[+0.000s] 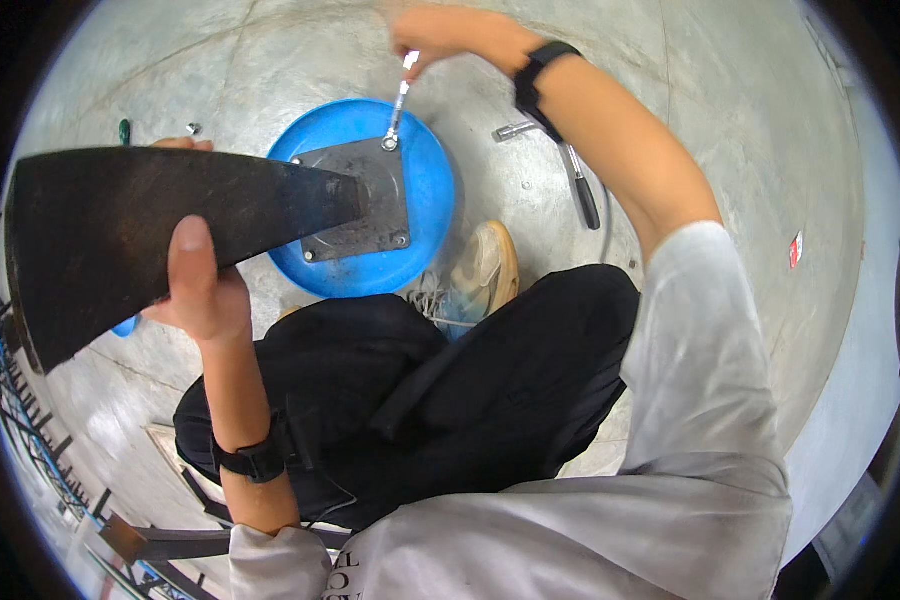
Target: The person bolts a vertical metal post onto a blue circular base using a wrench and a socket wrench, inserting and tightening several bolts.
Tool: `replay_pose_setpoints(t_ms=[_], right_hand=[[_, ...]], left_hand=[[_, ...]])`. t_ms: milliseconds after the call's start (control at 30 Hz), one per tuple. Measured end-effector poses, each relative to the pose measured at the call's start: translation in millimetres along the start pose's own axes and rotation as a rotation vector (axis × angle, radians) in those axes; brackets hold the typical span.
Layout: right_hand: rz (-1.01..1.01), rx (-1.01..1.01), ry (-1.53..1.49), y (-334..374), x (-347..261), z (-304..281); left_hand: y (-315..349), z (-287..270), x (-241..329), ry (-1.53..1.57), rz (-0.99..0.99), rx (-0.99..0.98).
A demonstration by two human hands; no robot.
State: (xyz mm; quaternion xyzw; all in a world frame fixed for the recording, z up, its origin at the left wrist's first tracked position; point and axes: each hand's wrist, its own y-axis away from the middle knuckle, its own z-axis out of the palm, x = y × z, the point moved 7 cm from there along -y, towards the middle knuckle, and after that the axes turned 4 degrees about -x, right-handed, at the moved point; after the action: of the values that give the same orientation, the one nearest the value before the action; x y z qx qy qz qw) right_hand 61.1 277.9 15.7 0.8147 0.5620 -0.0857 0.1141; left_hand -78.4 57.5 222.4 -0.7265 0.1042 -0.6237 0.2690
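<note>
- Floor (730,130): grey concrete, fills the view, and everything sits on it.
- Person: seated low, black trousers, pale sleeves, a black band on each wrist, one tan shoe (488,268) poking out beside the seat.
- Base (120,240): a wide, dark, fan-shaped metal piece, tilted up toward the camera at left, narrowing into the plate.
- Seat (432,185): round, blue, lying upside down on the floor just ahead of the knees.
- Plate (360,200): grey metal square fixed on the seat's underside, bolts at its corners.
- Left hand (202,290): clenched on the base's lower edge, thumb up over the dark face, holding it raised.
- Right hand (430,38): stretched out past the seat, grip closed round the top of the wrench.
- Wrench (400,105): slim and silvery, its lower end down on the bolt at the plate's far corner.
- Ratchet (575,175): black-handled, lying loose on the floor right of the seat, under the right forearm.
- Small bits: a green handle (124,131) and a nut (193,128) at far left.
</note>
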Motion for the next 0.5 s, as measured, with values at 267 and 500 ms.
replay_pose_setpoints(t_ms=[267,500], right_hand=[[0.422,0.138,-0.417,98.8,-13.8,22.1],[0.512,0.395,-0.558,94.1,1.4,-24.3]], left_hand=[[1.8,-14.9,-12.5,0.196,0.032,0.028],[6.4,-17.1,-11.7,0.169,-0.017,0.111]])
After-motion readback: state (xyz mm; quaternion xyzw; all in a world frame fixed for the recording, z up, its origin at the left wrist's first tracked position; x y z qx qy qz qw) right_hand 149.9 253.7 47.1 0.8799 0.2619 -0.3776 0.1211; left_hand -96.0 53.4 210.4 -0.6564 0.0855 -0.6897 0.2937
